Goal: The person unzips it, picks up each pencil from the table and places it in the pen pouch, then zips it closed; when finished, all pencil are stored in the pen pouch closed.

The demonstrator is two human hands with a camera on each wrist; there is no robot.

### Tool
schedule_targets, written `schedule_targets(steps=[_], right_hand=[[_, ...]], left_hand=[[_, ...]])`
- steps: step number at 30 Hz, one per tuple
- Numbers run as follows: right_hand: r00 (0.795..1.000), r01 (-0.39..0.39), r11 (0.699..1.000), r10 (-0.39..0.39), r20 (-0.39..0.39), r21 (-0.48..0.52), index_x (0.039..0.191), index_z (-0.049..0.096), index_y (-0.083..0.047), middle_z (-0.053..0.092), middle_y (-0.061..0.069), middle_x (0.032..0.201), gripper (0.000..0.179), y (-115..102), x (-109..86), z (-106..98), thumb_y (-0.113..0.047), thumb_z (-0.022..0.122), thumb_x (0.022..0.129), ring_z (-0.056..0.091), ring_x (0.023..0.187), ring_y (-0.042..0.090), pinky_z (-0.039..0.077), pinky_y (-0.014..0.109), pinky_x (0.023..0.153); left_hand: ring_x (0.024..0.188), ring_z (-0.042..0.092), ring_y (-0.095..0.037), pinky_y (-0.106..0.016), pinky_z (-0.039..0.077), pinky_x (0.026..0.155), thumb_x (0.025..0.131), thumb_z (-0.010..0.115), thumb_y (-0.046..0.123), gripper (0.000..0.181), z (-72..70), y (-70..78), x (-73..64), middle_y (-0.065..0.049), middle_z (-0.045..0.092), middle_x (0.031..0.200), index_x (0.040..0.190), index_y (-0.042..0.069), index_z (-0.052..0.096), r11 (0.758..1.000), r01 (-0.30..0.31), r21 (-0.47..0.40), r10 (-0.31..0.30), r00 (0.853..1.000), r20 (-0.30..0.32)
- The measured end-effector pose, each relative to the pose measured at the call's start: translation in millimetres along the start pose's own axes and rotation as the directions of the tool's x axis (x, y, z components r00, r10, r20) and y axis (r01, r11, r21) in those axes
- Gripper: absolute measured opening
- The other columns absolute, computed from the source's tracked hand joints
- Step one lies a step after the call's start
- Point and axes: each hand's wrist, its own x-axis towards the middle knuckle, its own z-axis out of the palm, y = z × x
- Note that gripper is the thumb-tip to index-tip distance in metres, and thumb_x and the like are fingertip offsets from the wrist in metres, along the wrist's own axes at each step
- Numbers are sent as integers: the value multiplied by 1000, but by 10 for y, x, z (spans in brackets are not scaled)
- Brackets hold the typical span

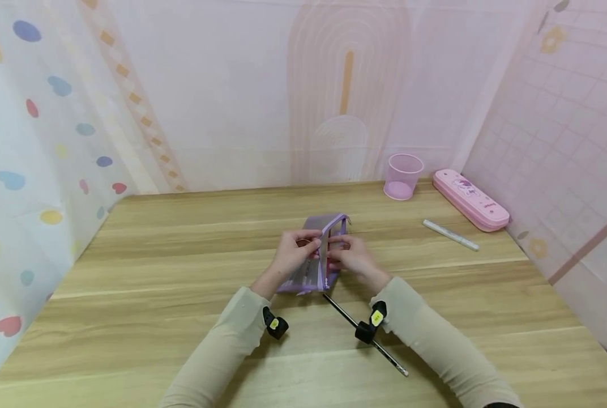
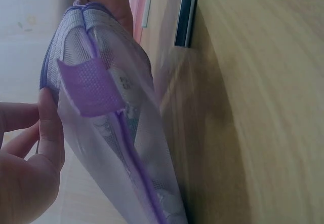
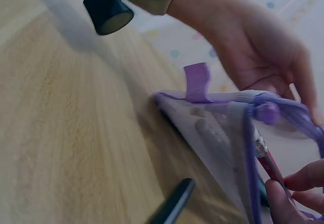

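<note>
A see-through mesh pencil pouch (image 1: 303, 273) with purple zipper trim stands unzipped and tilted on the table. My left hand (image 1: 289, 255) pinches one edge of its opening; in the left wrist view, finger and thumb meet at the zipper band. At the mouth, my right hand (image 1: 357, 259) has its fingers around a slim red pencil (image 3: 270, 164) with a silvery end, partly inside the pouch. A purple fabric tab (image 2: 91, 87) sticks out from the pouch's end. A dark pencil (image 1: 391, 358) lies on the table below, partly hidden by the right wrist camera.
At the back right stands a pink mesh cup (image 1: 403, 177). Beside it lies a pink pencil case (image 1: 470, 199) against the side wall. A white marker (image 1: 451, 235) rests on the wooden table (image 1: 155, 255) in front of the case. Patterned cloths hang behind and at both sides.
</note>
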Motion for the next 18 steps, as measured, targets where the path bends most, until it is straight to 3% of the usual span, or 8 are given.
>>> schedule_targets(steps=[7, 13, 15, 18], right_hand=[[999, 44, 997, -46, -22, -68, 114, 52, 7, 62, 15, 85, 35, 40, 81, 116, 7, 56, 79, 58, 59, 8, 56, 24, 59], [985, 164, 971, -171, -28, -173, 109, 54, 11, 62, 24, 83, 31, 1, -94, -62, 7, 54, 78, 58, 58, 10, 56, 29, 58], [975, 219, 943, -224, 8, -252, 106, 55, 12, 62, 24, 84, 29, -19, -201, -175, 5, 55, 78, 57, 60, 10, 56, 29, 59], [948, 318, 853, -288, 135, -415, 102, 58, 11, 62, 21, 82, 26, -27, -399, -351, 5, 57, 76, 56, 64, 10, 54, 26, 60]], left_hand=[[60, 55, -4, -15, 51, 55, 84, 52, -5, 27, -4, 10, -5, -9, 55, 82, 110, -13, 55, 1000, 4, -24, -4, 1000, -6], [60, 54, -4, -15, 51, 55, 84, 52, -5, 27, -8, 33, 1, -4, 55, 78, 109, -12, 56, 999, 18, -45, -20, 999, -41], [60, 53, -4, -15, 51, 55, 84, 53, -4, 26, -23, 45, 0, -4, 55, 79, 109, -11, 57, 998, 28, -47, -31, 998, -56], [61, 54, -5, -15, 51, 55, 84, 53, -3, 26, -48, 64, -3, -4, 55, 80, 109, -10, 57, 997, 44, -57, -48, 997, -67]])
